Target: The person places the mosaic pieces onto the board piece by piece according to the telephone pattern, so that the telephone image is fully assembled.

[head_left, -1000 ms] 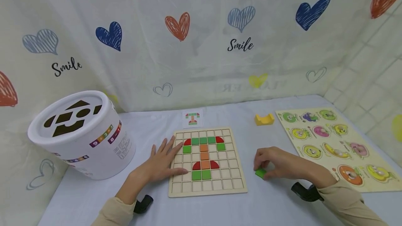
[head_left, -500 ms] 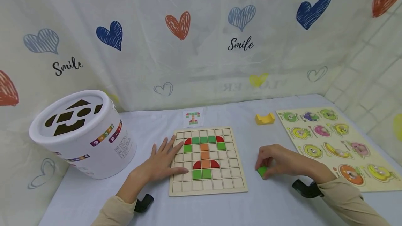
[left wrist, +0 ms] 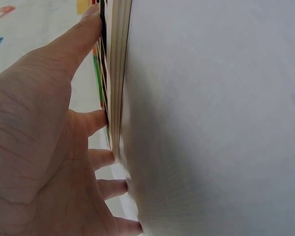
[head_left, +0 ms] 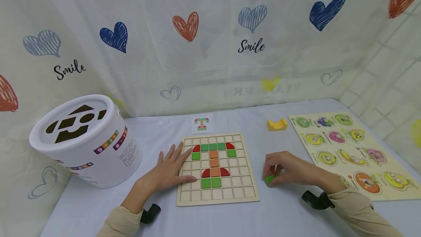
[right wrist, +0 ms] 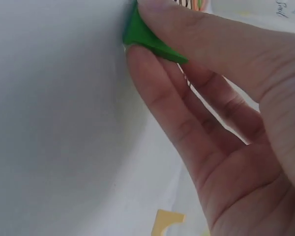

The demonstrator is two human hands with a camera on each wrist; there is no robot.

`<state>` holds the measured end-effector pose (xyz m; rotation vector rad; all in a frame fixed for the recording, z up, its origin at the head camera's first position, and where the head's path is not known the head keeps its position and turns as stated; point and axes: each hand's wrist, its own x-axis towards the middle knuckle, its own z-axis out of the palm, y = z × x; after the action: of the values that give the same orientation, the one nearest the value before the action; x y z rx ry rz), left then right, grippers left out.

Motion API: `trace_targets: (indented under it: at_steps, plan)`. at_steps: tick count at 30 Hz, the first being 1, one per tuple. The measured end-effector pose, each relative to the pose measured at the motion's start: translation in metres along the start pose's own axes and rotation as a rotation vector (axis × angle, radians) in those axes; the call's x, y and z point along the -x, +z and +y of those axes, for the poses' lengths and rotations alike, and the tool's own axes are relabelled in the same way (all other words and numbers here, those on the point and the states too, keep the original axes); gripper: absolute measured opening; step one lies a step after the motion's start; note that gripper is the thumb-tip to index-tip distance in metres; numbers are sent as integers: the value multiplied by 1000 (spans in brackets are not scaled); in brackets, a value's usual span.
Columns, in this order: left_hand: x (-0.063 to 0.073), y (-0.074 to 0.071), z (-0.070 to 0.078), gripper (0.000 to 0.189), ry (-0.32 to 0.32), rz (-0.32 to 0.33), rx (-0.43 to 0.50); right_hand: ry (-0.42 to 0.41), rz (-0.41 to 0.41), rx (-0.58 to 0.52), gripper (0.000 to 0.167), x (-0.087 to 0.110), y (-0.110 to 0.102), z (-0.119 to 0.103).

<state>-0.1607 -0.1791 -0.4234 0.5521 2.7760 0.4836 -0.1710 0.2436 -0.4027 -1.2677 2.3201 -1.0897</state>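
My left hand (head_left: 169,171) lies with spread fingers on the left edge of a wooden grid board (head_left: 231,194). In the left wrist view the thumb (left wrist: 73,44) and fingertips reach over the board's side (left wrist: 119,73). Red, green and orange pieces fill some of the board's squares in a T-like figure. Right of the board, my right hand (head_left: 291,169) pinches a green block (head_left: 269,180) between thumb and fingers, low over the white cloth. The right wrist view shows the block (right wrist: 142,37) as a wedge, partly hidden by the thumb.
A picture card (head_left: 201,124) with a similar figure lies behind the board. A yellow notched block (head_left: 277,124) sits back right. At the right lies a fruit puzzle board (head_left: 310,129). A white bucket (head_left: 108,156) with shape holes in its lid stands at the left.
My right hand, pinching the green block, has shifted slightly left toward the board, and the block has turned in the fingers. The left hand and the board have stayed in place.
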Motion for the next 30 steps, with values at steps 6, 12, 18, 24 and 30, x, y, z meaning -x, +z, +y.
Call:
trace_targets:
  at_steps: [6,12,18,24,30]
  plan:
    - [1,0,-1,102,8,9,4,-14,3,16,16,-9,3,-5]
    - [0,0,-1,102,4,3,3,-44,42,40,18,-23,6,-13]
    - [1,-1,1,102,5,4,1,-82,78,46,20,-45,16,-21]
    - [3,-2,1,101,9,10,5,-135,76,-7,18,-70,30,-30]
    - [2,-3,0,102,12,12,6,-102,36,-17,15,-83,41,-36]
